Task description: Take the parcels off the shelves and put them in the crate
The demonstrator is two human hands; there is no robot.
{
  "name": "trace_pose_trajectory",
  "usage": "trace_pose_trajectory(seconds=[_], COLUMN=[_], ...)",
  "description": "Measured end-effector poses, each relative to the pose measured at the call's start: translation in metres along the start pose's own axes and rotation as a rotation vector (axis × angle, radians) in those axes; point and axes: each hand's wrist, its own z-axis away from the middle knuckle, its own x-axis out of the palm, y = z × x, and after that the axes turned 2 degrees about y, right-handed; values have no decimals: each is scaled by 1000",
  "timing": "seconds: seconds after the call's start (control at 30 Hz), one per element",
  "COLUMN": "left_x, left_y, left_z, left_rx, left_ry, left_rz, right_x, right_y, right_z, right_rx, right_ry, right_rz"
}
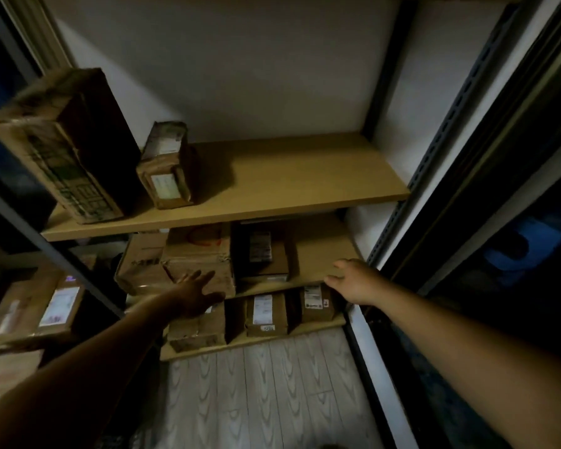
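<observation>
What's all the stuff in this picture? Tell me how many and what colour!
shelves: three, tan, stacked in the middle
big box: one, brown, upper shelf, left end
small box: one, brown, upper shelf, right of the big box
middle boxes: three, brown, one with a dark front, middle shelf
bottom boxes: three, brown with white labels, lowest shelf
side boxes: count unclear, brown, next rack at far left
wall: one, white, behind the shelves
floor: one, pale wood planks, below
left hand: one, fingers spread, before the middle boxes
right hand: one, at the middle shelf's front edge
</observation>
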Motion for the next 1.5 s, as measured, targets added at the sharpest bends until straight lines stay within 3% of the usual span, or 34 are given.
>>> trace_pose_trajectory(seconds=[0.3,0.5,0.7,1.0,1.3,1.5], left_x=[25,19,1,10,97,137], left_y=[-2,-44,-68,20,75,68], left_z=[-1,-3,-10,-44,-167,-245], left_rx=[-48,-121,-63,76,-10,12], left_ry=[23,-24,2,-27,139,332], left_rz=[35,27,56,64,110,-273], right_x=[22,50,72,65,101,168], right_y=[12,-30,-76,-31,38,33], right_z=[-39,-46,-45,-77,-191,-256], right_rx=[-35,-71,-107,-51,-110,-144], right_ry=[-114,-128,-102,-109,-107,-46], right_rz=[18,-7,-23,-18,-30,-142])
